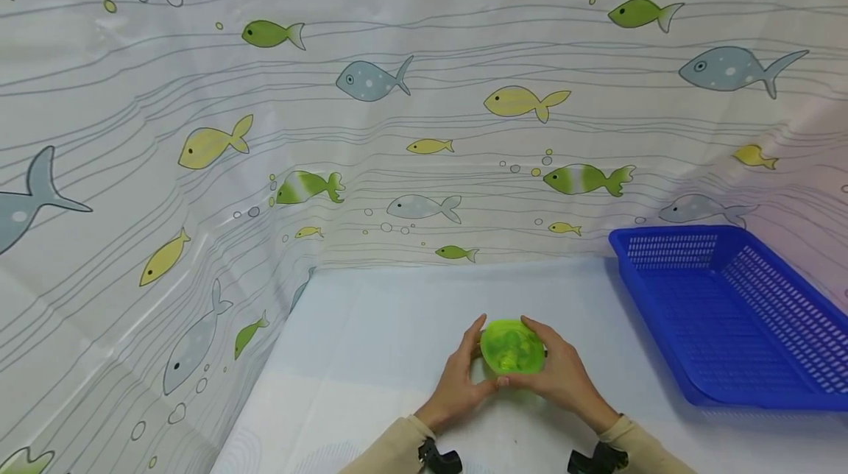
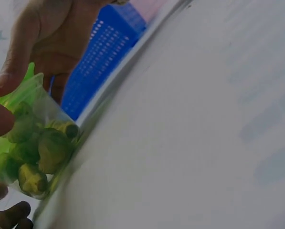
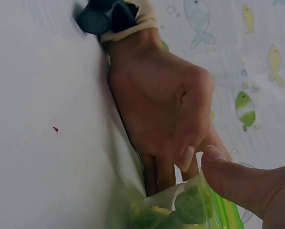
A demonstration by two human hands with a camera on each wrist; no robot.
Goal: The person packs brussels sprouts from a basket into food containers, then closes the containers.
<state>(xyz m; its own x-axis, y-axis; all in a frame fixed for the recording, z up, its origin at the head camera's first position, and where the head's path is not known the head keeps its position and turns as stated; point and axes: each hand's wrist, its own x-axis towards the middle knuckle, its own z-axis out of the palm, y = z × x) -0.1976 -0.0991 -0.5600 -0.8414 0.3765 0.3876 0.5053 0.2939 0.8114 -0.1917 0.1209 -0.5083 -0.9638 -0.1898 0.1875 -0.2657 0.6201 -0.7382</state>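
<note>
A small clear plastic container with a bright green lid (image 1: 512, 347) sits low over the white table, between both hands. Green sprouts, like Brussels sprouts (image 2: 54, 149), show through its clear wall. From the left, my left hand (image 1: 457, 382) grips it, fingers along its far side and thumb at the near edge. My right hand (image 1: 563, 371) holds the opposite side the same way, its thumb (image 3: 240, 183) at the green rim in the right wrist view. The two thumb tips come together at the near edge of the lid.
A blue perforated plastic basket (image 1: 702, 327) stands on the right side of the white table (image 1: 371, 356). Behind and to the left hangs a fish-patterned sheet (image 1: 424, 165). Dark devices are strapped to both wrists, and a tiny dark red speck (image 3: 56, 129) lies on the table.
</note>
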